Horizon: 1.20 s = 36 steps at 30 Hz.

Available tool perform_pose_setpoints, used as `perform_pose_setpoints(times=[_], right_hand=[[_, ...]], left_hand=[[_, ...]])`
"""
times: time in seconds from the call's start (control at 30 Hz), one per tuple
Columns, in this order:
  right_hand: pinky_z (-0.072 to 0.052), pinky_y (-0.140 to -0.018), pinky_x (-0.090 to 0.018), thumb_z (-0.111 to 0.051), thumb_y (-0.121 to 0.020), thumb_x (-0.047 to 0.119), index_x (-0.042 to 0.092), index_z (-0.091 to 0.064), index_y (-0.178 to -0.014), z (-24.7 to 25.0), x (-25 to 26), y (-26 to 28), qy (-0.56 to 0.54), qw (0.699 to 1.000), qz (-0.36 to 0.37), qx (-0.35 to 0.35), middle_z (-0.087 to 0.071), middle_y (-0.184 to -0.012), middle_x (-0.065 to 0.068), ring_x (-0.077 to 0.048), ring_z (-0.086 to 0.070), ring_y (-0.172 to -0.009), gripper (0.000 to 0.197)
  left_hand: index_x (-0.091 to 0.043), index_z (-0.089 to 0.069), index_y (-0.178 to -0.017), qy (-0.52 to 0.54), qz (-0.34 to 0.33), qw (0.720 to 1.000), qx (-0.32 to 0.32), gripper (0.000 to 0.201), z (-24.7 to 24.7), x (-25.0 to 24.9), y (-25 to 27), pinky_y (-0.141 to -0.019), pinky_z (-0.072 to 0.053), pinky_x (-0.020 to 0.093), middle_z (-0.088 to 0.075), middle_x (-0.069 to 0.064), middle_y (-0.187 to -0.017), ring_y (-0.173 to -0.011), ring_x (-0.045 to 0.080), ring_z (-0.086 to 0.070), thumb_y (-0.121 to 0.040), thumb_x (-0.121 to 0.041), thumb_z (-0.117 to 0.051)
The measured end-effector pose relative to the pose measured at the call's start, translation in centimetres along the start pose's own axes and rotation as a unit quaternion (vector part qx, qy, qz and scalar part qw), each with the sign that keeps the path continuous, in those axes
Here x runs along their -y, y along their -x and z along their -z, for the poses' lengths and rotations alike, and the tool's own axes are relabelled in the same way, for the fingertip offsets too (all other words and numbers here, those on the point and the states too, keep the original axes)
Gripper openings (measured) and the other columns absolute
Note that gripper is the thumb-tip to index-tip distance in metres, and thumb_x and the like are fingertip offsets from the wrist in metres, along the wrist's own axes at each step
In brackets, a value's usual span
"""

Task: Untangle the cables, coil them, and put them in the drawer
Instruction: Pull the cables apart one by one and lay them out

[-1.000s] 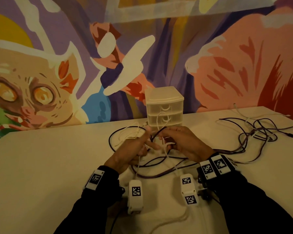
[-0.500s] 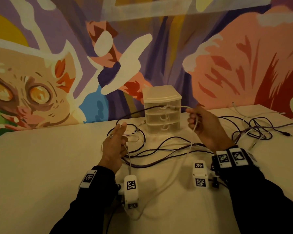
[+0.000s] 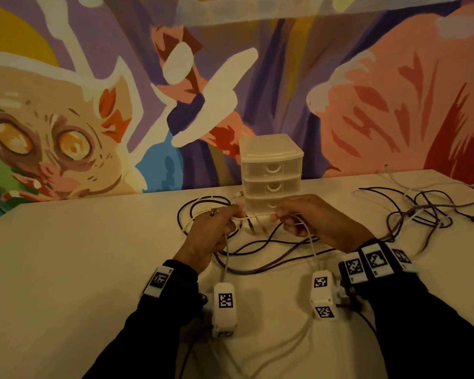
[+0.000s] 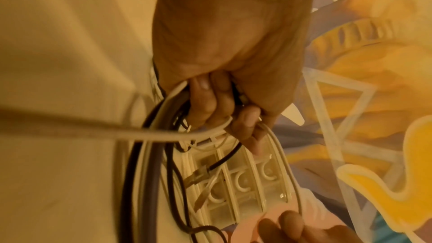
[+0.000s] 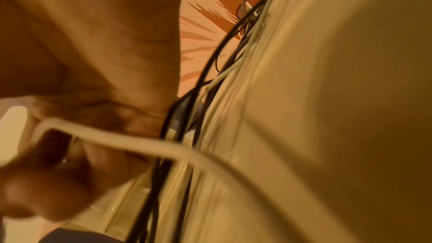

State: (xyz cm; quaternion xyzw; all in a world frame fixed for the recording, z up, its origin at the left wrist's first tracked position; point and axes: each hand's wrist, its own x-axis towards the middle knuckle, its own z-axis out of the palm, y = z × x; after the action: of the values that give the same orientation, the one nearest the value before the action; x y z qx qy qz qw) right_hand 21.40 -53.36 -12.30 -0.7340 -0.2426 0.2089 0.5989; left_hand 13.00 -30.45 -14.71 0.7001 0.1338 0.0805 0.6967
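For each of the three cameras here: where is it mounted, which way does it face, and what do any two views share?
Head: on the head, facing forward and down at the beige table; both hands and dark sleeves show.
Left wrist: along the left hand, gripping white and dark cables, toward the translucent three-drawer plastic organizer.
Right wrist: along the right hand, blurred, pinching the white cable.
Shared: head and left wrist both show the organizer.
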Motion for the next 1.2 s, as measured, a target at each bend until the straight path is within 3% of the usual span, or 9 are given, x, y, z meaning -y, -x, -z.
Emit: perform_pose_setpoints(times=[0.13,0.23,0.33,0.5,0.8,0.93,1.03,1.13,1.2], right_hand=[[-0.052,-0.08,-0.036,-0.071,-0.098,0.042,0.009,-0.081,-0.105,-1.2,1.2,0.5,0.086,0.996,0.024,-0.002,-0.079,-0.102,-0.011,-0.021,-0.069,-0.092,0.035],[-0.054,-0.072,-0.026,-0.079,-0.087,0.055,0.02,-0.083,-0.095,-2.6,1.0,0.4,0.137,0.988,0.063,0.015,-0.079,-0.086,-0.003,-0.012,-0.068,-0.077,0.035],[-0.046,-0.071,-0.018,-0.076,-0.096,0.041,0.024,-0.083,-0.096,-2.5,0.9,0.0,0.174,0.979,0.105,0.021,-0.076,-0.083,0.009,0.002,-0.06,-0.069,0.018],[-0.031,-0.055,-0.024,-0.074,-0.094,0.028,0.024,-0.083,-0.086,3.6,0.1,-0.6,-0.023,0.931,0.112,-0.347,-0.053,-0.053,0.019,-0.007,-0.041,-0.055,0.012],[-0.023,-0.041,-0.023,-0.07,-0.096,0.02,0.02,-0.085,-0.102,4.5,-0.5,-0.7,-0.084,0.949,0.054,-0.298,-0.038,-0.049,0.008,-0.01,-0.029,-0.043,0.016],[-0.025,-0.044,-0.024,-0.059,-0.105,0.019,0.021,-0.076,-0.117,8.7,-1.2,0.3,-0.317,0.816,0.103,-0.473,-0.046,-0.062,0.003,-0.011,-0.036,-0.049,0.021],[-0.05,-0.073,-0.033,-0.052,-0.106,0.015,0.009,-0.06,-0.139,11.1,-4.4,1.0,-0.178,0.809,-0.022,-0.56,-0.067,-0.105,-0.017,-0.03,-0.065,-0.094,0.035],[-0.034,-0.12,-0.046,-0.059,-0.101,0.033,-0.009,-0.034,-0.157,10.8,-4.5,1.2,-0.079,0.795,-0.126,-0.587,-0.036,-0.16,-0.029,-0.042,-0.035,-0.149,0.074],[-0.017,-0.129,-0.048,-0.064,-0.098,0.038,-0.003,-0.016,-0.165,9.9,-3.3,1.3,0.01,0.798,-0.093,-0.595,-0.009,-0.172,-0.021,-0.039,-0.011,-0.159,0.093]], left_hand=[[-0.022,-0.081,-0.09,-0.033,-0.017,0.999,0.015,0.037,-0.2,-0.1,0.1,-0.043,-0.02,0.022,-0.039,-0.002,-0.062,-0.049,0.009,-0.024,-0.102,-0.053,-0.066],[-0.025,-0.083,-0.088,-0.045,-0.014,0.999,0.013,0.043,-0.4,-0.2,0.3,-0.043,-0.022,0.021,-0.04,-0.004,-0.06,-0.048,0.009,-0.027,-0.099,-0.061,-0.065],[-0.019,-0.082,-0.089,-0.031,-0.024,0.997,-0.067,0.048,-0.2,0.1,0.1,-0.043,-0.027,0.021,-0.045,-0.007,-0.057,-0.046,0.008,-0.033,-0.103,-0.059,-0.06],[-0.012,-0.073,-0.1,0.135,0.008,0.96,-0.246,0.038,1.8,0.6,-1.0,-0.038,-0.032,0.021,-0.055,0.001,-0.07,-0.037,0.005,-0.038,-0.11,-0.041,-0.051],[-0.01,-0.075,-0.101,0.074,-0.001,0.993,-0.093,0.048,1.3,0.3,-0.7,-0.04,-0.018,0.022,-0.039,-0.003,-0.059,-0.045,0.009,-0.024,-0.105,-0.055,-0.059],[-0.01,-0.074,-0.099,0.087,-0.017,0.993,-0.084,0.049,1.4,0.3,-0.9,-0.039,-0.018,0.022,-0.035,-0.003,-0.06,-0.044,0.008,-0.023,-0.103,-0.057,-0.061],[-0.01,-0.075,-0.105,0.13,-0.023,0.988,-0.074,0.052,2.0,0.5,-1.4,-0.036,-0.018,0.02,-0.032,-0.003,-0.061,-0.041,0.006,-0.022,-0.101,-0.06,-0.06],[-0.011,-0.074,-0.118,0.132,-0.015,0.99,-0.055,0.063,1.7,0.6,-1.5,-0.036,-0.018,0.019,-0.032,-0.004,-0.063,-0.04,0.005,-0.022,-0.097,-0.069,-0.058],[-0.014,-0.071,-0.118,0.12,-0.006,0.991,-0.055,0.068,1.5,0.4,-1.2,-0.036,-0.019,0.019,-0.034,-0.004,-0.062,-0.04,0.004,-0.023,-0.094,-0.076,-0.056]])
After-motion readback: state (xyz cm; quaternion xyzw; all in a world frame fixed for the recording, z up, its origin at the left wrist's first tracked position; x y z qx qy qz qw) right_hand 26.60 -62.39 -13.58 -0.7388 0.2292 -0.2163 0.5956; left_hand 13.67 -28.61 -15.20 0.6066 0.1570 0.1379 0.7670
